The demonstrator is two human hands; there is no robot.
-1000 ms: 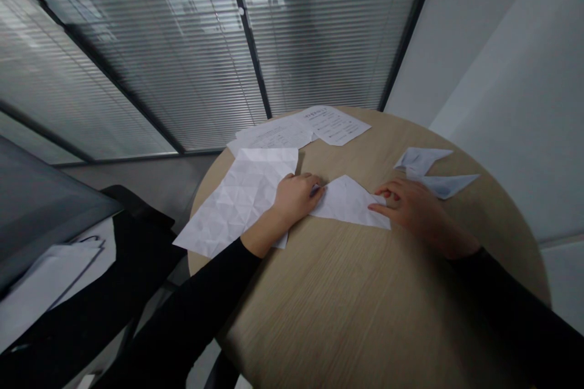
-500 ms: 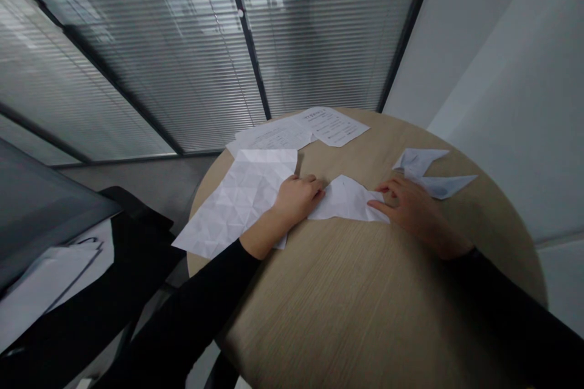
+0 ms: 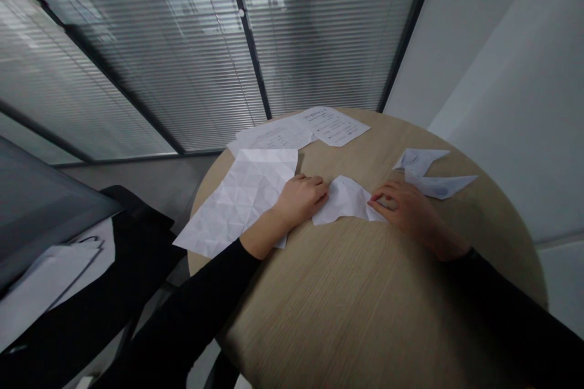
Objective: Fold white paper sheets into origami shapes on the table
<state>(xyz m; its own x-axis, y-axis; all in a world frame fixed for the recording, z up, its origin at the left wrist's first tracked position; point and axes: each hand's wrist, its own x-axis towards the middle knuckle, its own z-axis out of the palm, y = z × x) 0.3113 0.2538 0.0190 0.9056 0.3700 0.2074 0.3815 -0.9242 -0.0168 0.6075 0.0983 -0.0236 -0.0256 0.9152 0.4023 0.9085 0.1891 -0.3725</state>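
Paper piece (image 3: 344, 199): white, lying on the round wooden surface (image 3: 337, 298) between both hands, peaked at the far edge.
Recent change: span between the hands a little shorter than a second ago, near edge now wavier, left knuckles slightly farther right, right thumb and fingers brought together.
Bearing on the handling: probably bunched or shaped rather than pressed flat, judging by the ripples.
Right hand (image 3: 404, 203): narrow, pinched on the right end of the piece.
Left hand (image 3: 303, 196): curled over the left end; gripping or merely pressing, not possible to tell.
Creased sheet (image 3: 237, 194): covered in triangular folds, just left of the piece, partly hidden by the left forearm.
Folded paper shape (image 3: 433, 185): two-pointed, near the right hand.
Printed sheets (image 3: 335, 126): overlapping at the far edge, before the blinds (image 3: 182, 55).
Containers: none certain; loose papers (image 3: 55, 273) at lower left, against something black, inside or on top unclear.
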